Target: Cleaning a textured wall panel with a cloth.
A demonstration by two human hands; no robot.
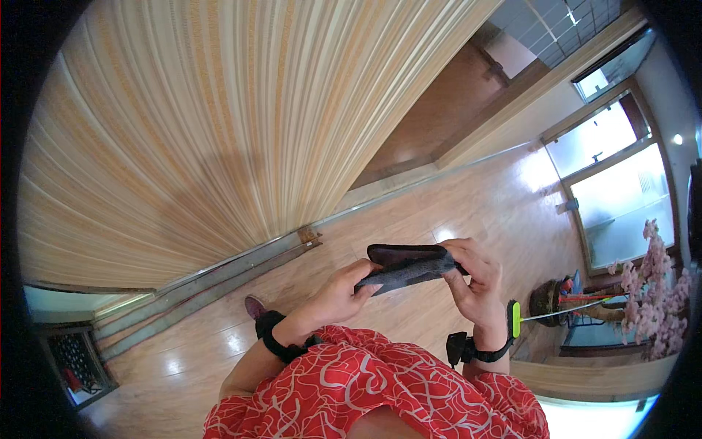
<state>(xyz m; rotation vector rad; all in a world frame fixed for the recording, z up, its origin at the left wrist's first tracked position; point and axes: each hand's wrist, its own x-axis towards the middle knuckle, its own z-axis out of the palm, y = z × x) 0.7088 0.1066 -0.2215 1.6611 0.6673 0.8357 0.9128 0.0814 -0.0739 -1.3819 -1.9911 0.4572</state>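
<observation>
Both hands hold a dark, fuzzy, folded piece of fabric (414,270) in front of my chest. It looks flat and elongated, with a darker smooth part standing up along its far side; its exact kind cannot be told. My left hand (348,291) pinches the left end, with the thumb on the near side. At the right end, my right hand (476,280) grips between thumb and fingers. A black band sits on each wrist, and the right one carries a small black box (457,349).
A striped wall covering (230,137) rises ahead above a low step (208,291). A doorway (439,104) stands beyond it. At the right are a green-headed pole tool (514,318), a pot (545,302), pink blossom branches (655,296) and glazed doors (622,203).
</observation>
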